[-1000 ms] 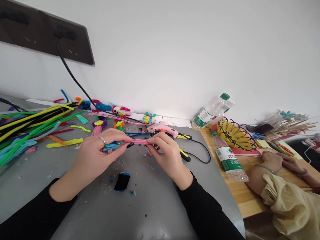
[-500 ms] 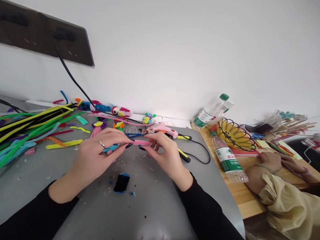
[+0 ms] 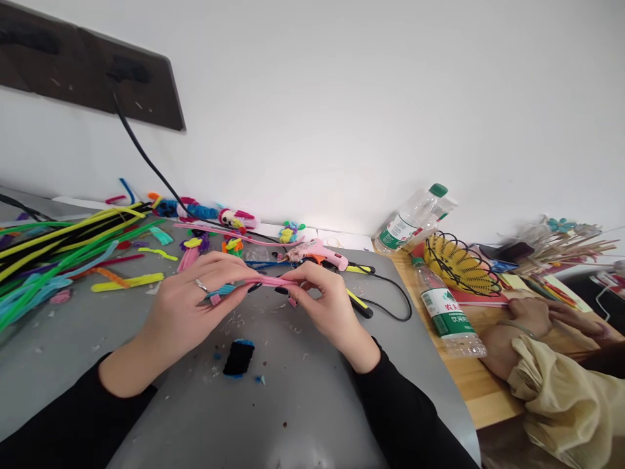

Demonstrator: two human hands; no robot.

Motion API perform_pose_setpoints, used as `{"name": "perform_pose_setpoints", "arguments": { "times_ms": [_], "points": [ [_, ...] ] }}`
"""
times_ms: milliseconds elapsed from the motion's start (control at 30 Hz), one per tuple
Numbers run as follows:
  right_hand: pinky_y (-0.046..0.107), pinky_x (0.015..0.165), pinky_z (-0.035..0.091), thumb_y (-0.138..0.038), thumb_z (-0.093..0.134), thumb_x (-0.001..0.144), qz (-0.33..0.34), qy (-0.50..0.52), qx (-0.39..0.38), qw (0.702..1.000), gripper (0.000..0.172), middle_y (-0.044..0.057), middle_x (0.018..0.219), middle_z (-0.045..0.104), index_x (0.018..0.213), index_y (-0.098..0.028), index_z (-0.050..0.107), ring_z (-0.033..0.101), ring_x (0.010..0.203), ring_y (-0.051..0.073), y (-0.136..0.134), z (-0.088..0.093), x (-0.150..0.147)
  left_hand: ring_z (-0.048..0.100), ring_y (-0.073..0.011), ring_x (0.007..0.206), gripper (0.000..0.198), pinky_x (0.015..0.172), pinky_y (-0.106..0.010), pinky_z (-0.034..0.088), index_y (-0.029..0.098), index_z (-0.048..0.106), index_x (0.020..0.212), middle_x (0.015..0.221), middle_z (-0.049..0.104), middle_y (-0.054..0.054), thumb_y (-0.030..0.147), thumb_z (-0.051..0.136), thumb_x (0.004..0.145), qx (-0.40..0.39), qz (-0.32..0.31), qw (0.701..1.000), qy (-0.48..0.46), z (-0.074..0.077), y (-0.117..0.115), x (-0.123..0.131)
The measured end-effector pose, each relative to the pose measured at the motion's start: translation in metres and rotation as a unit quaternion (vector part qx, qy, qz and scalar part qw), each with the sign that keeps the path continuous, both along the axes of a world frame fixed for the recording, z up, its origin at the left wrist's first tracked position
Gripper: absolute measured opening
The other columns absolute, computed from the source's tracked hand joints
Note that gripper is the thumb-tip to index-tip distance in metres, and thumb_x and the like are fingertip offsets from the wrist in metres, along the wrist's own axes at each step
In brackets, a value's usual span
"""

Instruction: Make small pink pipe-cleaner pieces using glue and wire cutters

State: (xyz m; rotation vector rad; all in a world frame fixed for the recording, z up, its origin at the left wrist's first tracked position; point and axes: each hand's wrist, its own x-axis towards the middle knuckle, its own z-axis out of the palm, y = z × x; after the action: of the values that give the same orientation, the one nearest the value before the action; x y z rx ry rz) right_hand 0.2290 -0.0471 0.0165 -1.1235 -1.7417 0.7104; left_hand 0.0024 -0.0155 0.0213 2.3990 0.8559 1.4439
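Note:
Both hands pinch a pink pipe cleaner piece (image 3: 270,281), held level above the grey mat. My left hand (image 3: 198,303), with a ring on one finger, grips its left end between thumb and fingers. My right hand (image 3: 325,303) closes on the right end. Whether the pink piece is one folded strand or several side by side, I cannot tell. Below the hands, a black fuzzy rectangle (image 3: 239,357) with blue edges lies on the mat. Behind my right hand rests a pink glue gun (image 3: 319,254).
Colourful pipe cleaners (image 3: 73,260) are heaped at the left. Small fuzzy figures (image 3: 234,246) line the wall. At the right are plastic bottles (image 3: 452,312), a yellow wire basket (image 3: 459,264) and a co-worker's hands (image 3: 532,319). A black cable (image 3: 139,146) hangs from a wall socket.
Both hands have shifted very slightly, still holding the pink pipe cleaner piece, which now looks thinner and a little bent. The objects on the table stay put.

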Motion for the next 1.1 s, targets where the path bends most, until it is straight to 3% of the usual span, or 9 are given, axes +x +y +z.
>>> {"name": "perform_pose_setpoints", "arguments": {
  "times_ms": [200, 367, 533, 733, 967, 1100],
  "points": [
    [0.026, 0.063, 0.054, -0.024, 0.063, 0.101, 0.001, -0.047, 0.066, 0.997, 0.01, 0.003, 0.087, 0.071, 0.098, -0.02, 0.072, 0.062, 0.07, 0.013, -0.001, 0.0, 0.001, 0.076, -0.0239, 0.092, 0.015, 0.076, -0.036, 0.065, 0.03, 0.073, 0.11, 0.099, 0.081, -0.001, 0.031, 0.065, 0.097, -0.035, -0.001, 0.999, 0.029, -0.009, 0.003, -0.002],
    [0.026, 0.065, 0.052, -0.022, 0.06, 0.104, 0.022, -0.1, 0.115, 0.988, 0.012, 0.004, 0.089, 0.068, 0.101, -0.02, 0.07, 0.06, 0.073, 0.014, -0.003, 0.002, 0.001, 0.076, -0.0235, 0.091, 0.017, 0.073, -0.032, 0.063, 0.03, 0.076, 0.102, 0.095, 0.081, -0.002, 0.035, 0.06, 0.1, -0.069, -0.019, 0.997, 0.043, -0.011, 0.004, 0.0],
    [0.026, 0.067, 0.054, -0.028, 0.061, 0.104, 0.025, -0.115, 0.109, 0.987, 0.012, 0.004, 0.091, 0.069, 0.104, -0.02, 0.071, 0.061, 0.076, 0.014, -0.003, 0.002, 0.001, 0.076, -0.022, 0.087, 0.017, 0.079, -0.034, 0.062, 0.031, 0.077, 0.096, 0.089, 0.08, 0.0, 0.03, 0.061, 0.1, -0.056, -0.032, 0.998, 0.027, -0.008, 0.003, 0.003],
    [0.026, 0.068, 0.055, -0.029, 0.061, 0.105, 0.044, -0.104, 0.104, 0.988, 0.014, 0.005, 0.092, 0.069, 0.106, -0.02, 0.072, 0.062, 0.078, 0.014, -0.004, 0.003, 0.001, 0.077, -0.0212, 0.086, 0.015, 0.074, -0.032, 0.062, 0.031, 0.076, 0.092, 0.089, 0.08, 0.001, 0.028, 0.063, 0.098, -0.05, -0.022, 0.998, 0.021, -0.005, 0.002, 0.003],
    [0.026, 0.067, 0.053, -0.026, 0.06, 0.105, 0.041, -0.108, 0.112, 0.987, 0.014, 0.004, 0.089, 0.067, 0.102, -0.018, 0.072, 0.06, 0.076, 0.014, -0.003, 0.003, 0.001, 0.076, -0.022, 0.089, 0.015, 0.071, -0.031, 0.061, 0.032, 0.076, 0.101, 0.093, 0.08, 0.001, 0.028, 0.062, 0.099, -0.049, -0.024, 0.998, 0.032, -0.013, 0.004, 0.001],
    [0.026, 0.067, 0.054, -0.027, 0.059, 0.105, 0.035, -0.118, 0.12, 0.985, 0.016, 0.005, 0.093, 0.068, 0.102, -0.019, 0.072, 0.063, 0.08, 0.014, -0.003, 0.002, 0.002, 0.075, -0.0213, 0.09, 0.015, 0.077, -0.032, 0.061, 0.03, 0.075, 0.101, 0.093, 0.08, 0.0, 0.028, 0.061, 0.101, -0.026, -0.021, 0.999, 0.039, -0.016, 0.005, 0.001]
  ]
}}
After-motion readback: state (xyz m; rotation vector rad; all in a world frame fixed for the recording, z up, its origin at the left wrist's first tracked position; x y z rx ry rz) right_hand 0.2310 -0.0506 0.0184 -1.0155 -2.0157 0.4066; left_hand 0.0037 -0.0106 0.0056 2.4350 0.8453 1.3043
